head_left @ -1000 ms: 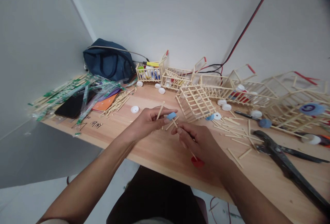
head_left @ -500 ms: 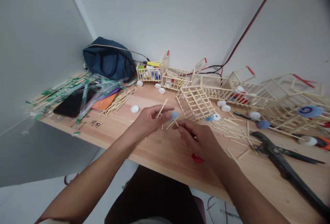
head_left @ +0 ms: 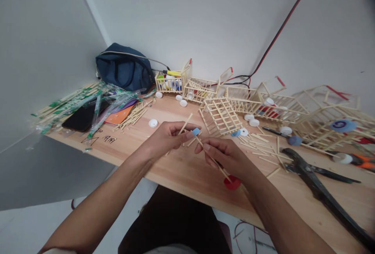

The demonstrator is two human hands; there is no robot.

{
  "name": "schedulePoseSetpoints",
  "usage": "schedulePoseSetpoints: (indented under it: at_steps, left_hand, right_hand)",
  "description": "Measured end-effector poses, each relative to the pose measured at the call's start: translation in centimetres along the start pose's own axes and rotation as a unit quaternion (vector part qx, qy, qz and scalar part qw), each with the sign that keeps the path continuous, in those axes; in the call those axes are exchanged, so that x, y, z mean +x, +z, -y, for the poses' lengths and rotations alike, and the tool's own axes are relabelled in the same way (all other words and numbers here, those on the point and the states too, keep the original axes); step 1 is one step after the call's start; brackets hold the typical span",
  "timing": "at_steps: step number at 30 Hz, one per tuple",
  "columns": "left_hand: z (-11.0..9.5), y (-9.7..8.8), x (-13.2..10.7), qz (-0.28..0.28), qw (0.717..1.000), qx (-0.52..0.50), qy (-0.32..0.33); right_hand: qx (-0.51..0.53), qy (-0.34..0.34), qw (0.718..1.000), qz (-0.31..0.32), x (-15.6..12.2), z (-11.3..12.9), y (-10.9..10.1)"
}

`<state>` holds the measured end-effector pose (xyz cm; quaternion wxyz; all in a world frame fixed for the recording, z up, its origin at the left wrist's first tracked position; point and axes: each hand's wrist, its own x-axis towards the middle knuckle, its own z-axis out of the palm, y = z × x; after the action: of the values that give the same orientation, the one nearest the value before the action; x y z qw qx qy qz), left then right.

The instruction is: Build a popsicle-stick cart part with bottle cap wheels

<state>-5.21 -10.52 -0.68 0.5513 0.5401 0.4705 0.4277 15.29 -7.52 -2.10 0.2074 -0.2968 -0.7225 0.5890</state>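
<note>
My left hand (head_left: 165, 139) pinches a small blue bottle cap (head_left: 195, 131) between thumb and fingers. A short wooden stick (head_left: 186, 122) also pokes up through its fingers. In my right hand (head_left: 221, 153) is a thin wooden stick (head_left: 216, 163), slanting down toward me. Its upper tip meets the blue cap; I cannot tell whether it goes in. At the stick's lower end sits a red cap (head_left: 232, 182), below my right palm. Behind the hands a slatted stick basket (head_left: 220, 115) lies tilted on the wooden table (head_left: 175, 176).
Several stick carts (head_left: 243, 100) line the wall. Loose sticks (head_left: 258, 144) and black pliers (head_left: 316, 183) lie to the right. At left are a blue bag (head_left: 124, 66), a phone (head_left: 83, 117), wrapped sticks (head_left: 67, 103) and a stick pile (head_left: 134, 115). A white cap (head_left: 152, 123) lies near my left hand.
My right hand has turned a little, bringing the held stick and the whole red cap into sight. The blue cap has tilted slightly in my left fingers. The view has shifted a little.
</note>
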Motion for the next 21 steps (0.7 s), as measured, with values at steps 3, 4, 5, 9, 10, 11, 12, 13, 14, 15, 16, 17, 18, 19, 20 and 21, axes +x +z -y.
schedulePoseSetpoints:
  at_steps: [3, 4, 5, 9, 10, 11, 12, 13, 14, 15, 16, 17, 18, 19, 20, 21]
  left_hand:
    - [-0.4, -0.2, -0.1, -0.031, 0.999, 0.020, 0.002]
    - [-0.5, -0.4, -0.1, -0.051, 0.998, 0.028, 0.006]
    - [-0.7, -0.7, -0.1, -0.072, 0.997, 0.035, 0.011]
    - [-1.0, -1.9, -0.5, -0.131, 0.989, 0.070, 0.004]
    - [-1.0, -2.1, -0.7, -0.137, 0.988, 0.077, -0.001]
    - [-0.9, -2.2, -0.9, -0.142, 0.987, 0.080, -0.003]
    - [-0.8, -2.2, -1.2, -0.143, 0.986, 0.081, -0.004]
    - [-0.7, -2.2, -1.4, -0.143, 0.986, 0.080, -0.003]
    - [-0.6, -2.2, -1.6, -0.142, 0.987, 0.079, -0.003]
    - [-0.6, -2.1, -1.7, -0.142, 0.987, 0.079, -0.002]
    - [-0.5, -2.0, -1.7, -0.141, 0.987, 0.079, -0.002]
    - [-0.5, -1.8, -1.7, -0.142, 0.987, 0.078, -0.001]
    - [-0.5, -1.7, -1.7, -0.142, 0.987, 0.077, 0.001]
    - [-0.5, -1.5, -1.6, -0.141, 0.987, 0.075, 0.003]
    - [-0.6, -1.4, -1.4, -0.140, 0.987, 0.073, 0.005]
    - [-0.6, -1.3, -1.3, -0.137, 0.988, 0.073, 0.007]
  right_hand:
    - [0.007, 0.006, 1.000, 0.000, 0.1, -0.2, -0.3]
    - [-0.001, 0.009, 1.000, -0.003, 0.2, -0.2, -0.5]
    - [-0.020, 0.010, 1.000, -0.007, 0.2, -0.3, -0.7]
    - [-0.160, 0.003, 0.987, -0.023, 0.1, 0.1, -1.1]
    - [-0.198, -0.006, 0.980, -0.030, -0.2, 0.4, -1.1]
    - [-0.235, -0.016, 0.971, -0.037, -0.5, 0.9, -1.2]
    - [-0.269, -0.029, 0.962, -0.043, -0.8, 1.4, -1.3]
    - [-0.301, -0.043, 0.951, -0.050, -1.2, 2.0, -1.6]
    - [-0.331, -0.058, 0.940, -0.058, -1.6, 2.6, -1.9]
    - [-0.359, -0.071, 0.928, -0.067, -1.9, 3.2, -2.4]
    - [-0.387, -0.088, 0.914, -0.083, -2.1, 3.8, -3.0]
    - [-0.417, -0.106, 0.897, -0.097, -2.2, 4.2, -3.8]
    - [-0.451, -0.127, 0.876, -0.112, -2.2, 4.5, -4.7]
    - [-0.485, -0.154, 0.852, -0.124, -2.0, 4.6, -5.6]
    - [-0.514, -0.170, 0.831, -0.126, -1.7, 4.5, -6.5]
    - [-0.538, -0.183, 0.814, -0.123, -1.4, 4.3, -7.4]
